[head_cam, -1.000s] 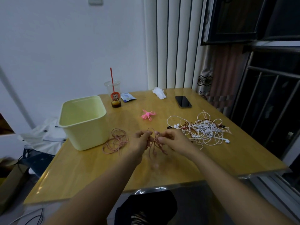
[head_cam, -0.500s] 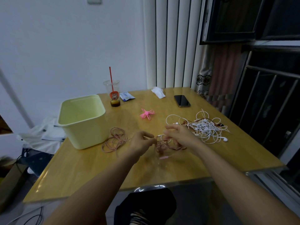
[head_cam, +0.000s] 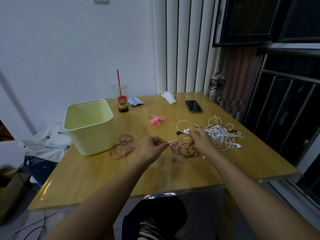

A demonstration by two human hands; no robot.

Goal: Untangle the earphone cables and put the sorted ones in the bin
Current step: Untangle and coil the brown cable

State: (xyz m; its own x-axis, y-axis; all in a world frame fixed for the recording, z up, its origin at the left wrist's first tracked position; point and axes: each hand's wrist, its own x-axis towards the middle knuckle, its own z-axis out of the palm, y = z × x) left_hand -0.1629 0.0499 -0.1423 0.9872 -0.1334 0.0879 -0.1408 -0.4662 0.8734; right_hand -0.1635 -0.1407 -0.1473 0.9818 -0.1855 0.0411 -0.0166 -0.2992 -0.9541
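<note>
A pale yellow bin (head_cam: 90, 125) stands at the table's left, nothing visible inside it. My left hand (head_cam: 152, 148) pinches one end of a dusty pink earphone cable (head_cam: 178, 149) just above the table. My right hand (head_cam: 200, 141) grips the same cable's loops, which hang between both hands. Another pink cable (head_cam: 123, 147) lies coiled beside the bin. A tangle of white and dark earphone cables (head_cam: 220, 134) lies just right of my right hand. A bright pink bundled cable (head_cam: 156, 120) rests further back.
A plastic cup with a red straw (head_cam: 121, 99), a small blue packet (head_cam: 135, 101), a white tissue (head_cam: 168, 97) and a black phone (head_cam: 193, 106) sit along the far side of the wooden table (head_cam: 121, 177). Window bars stand to the right.
My hands have moved apart, stretching the pink cable out. The right hand shifted rightward toward the white tangle, and the cable's loops have loosened and spread.
</note>
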